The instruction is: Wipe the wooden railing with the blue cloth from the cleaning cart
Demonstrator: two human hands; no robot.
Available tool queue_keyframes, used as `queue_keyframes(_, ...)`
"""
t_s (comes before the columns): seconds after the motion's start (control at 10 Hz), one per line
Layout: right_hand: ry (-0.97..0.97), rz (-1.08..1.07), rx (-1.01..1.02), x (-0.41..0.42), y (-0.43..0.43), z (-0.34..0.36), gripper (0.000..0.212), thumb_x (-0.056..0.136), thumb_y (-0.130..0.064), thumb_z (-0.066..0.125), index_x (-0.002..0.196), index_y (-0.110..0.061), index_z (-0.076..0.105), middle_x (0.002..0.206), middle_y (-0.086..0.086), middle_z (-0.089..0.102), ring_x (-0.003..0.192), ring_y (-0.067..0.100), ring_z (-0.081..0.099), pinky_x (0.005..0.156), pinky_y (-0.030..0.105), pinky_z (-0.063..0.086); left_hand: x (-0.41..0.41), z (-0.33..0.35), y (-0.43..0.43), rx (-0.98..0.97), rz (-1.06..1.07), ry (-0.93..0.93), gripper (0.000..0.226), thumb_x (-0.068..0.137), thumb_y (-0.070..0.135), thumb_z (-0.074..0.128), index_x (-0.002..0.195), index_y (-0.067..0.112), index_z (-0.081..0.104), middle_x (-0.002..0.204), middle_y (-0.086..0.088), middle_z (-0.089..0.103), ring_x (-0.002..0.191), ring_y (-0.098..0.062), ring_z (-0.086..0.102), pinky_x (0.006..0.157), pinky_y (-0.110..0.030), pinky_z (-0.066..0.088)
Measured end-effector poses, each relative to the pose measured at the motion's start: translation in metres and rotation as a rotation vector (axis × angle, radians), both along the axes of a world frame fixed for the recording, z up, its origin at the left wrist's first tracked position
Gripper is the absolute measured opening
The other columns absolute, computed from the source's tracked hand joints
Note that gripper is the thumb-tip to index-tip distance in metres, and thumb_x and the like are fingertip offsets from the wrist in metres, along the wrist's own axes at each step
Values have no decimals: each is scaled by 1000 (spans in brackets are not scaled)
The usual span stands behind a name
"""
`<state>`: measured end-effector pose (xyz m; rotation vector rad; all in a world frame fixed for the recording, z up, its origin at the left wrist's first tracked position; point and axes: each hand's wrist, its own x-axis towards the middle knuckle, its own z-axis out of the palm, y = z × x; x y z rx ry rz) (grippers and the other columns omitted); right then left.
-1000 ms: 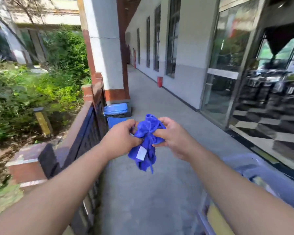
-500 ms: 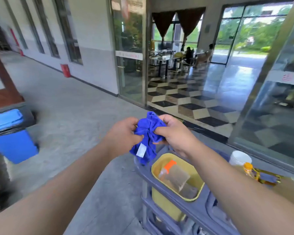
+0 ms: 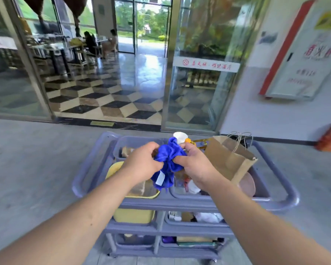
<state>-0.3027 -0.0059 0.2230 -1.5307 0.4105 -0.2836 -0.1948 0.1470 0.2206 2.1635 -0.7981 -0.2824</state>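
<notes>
A bunched blue cloth with a white tag hangs between both hands, above the grey-blue cleaning cart. My left hand pinches its left side and my right hand grips its right side. The cart stands directly in front of me, its top tray under my hands. The wooden railing is out of view.
The cart holds a yellow tub, a brown paper bag, a white cup stack and lower shelves with supplies. Behind it are glass doors onto a checkered-floor hall, where people sit at tables. Concrete walkway lies on both sides.
My view has swung right, away from the railing and blue bin, and now faces the cart head-on. Both hands have kept hold of the cloth throughout.
</notes>
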Motion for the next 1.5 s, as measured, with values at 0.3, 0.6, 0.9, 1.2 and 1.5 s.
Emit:
queue_keyframes(0.3, 153, -160, 56, -19, -38, -82, 22, 84, 3, 60, 101, -11, 59, 97, 20, 71, 82, 33, 72, 72, 43, 61, -4, -73, -57, 139, -100, 69, 29, 79, 23, 71, 103, 36, 60, 96, 14, 70, 84, -13, 67, 73, -34, 56)
queue_keyframes(0.6, 449, -63, -259, 32, -70, -164, 35, 77, -24, 65, 111, -28, 59, 101, -5, 71, 90, 18, 67, 81, 42, 57, 44, -151, -82, 270, -19, 184, 30, 82, 21, 74, 106, 33, 61, 99, 12, 71, 85, -10, 66, 72, -27, 53)
queue_keyframes(0.9, 599, 316, -948, 43, -73, -223, 51, 83, -36, 58, 132, -28, 48, 131, 5, 48, 100, 34, 61, 76, 41, 52, 58, -201, -84, 613, -272, -28, 36, 80, 42, 66, 114, 38, 58, 119, 5, 64, 97, -22, 61, 71, -33, 46)
queue_keyframes(1.2, 689, 293, -973, 60, -69, -211, 38, 83, -42, 54, 119, -30, 54, 120, 4, 52, 92, 32, 60, 76, 42, 54, 77, -200, -82, 611, -388, -19, 28, 84, 42, 64, 111, 37, 62, 120, 3, 62, 101, -22, 61, 73, -32, 44)
queue_keyframes(1.5, 660, 204, -1081, 67, -68, -199, 45, 89, -60, 43, 121, -31, 54, 121, 3, 57, 102, 31, 57, 79, 39, 52, 88, -187, -82, 557, -398, -84, 45, 90, 51, 63, 131, 34, 56, 130, 3, 59, 109, -22, 60, 87, -36, 51)
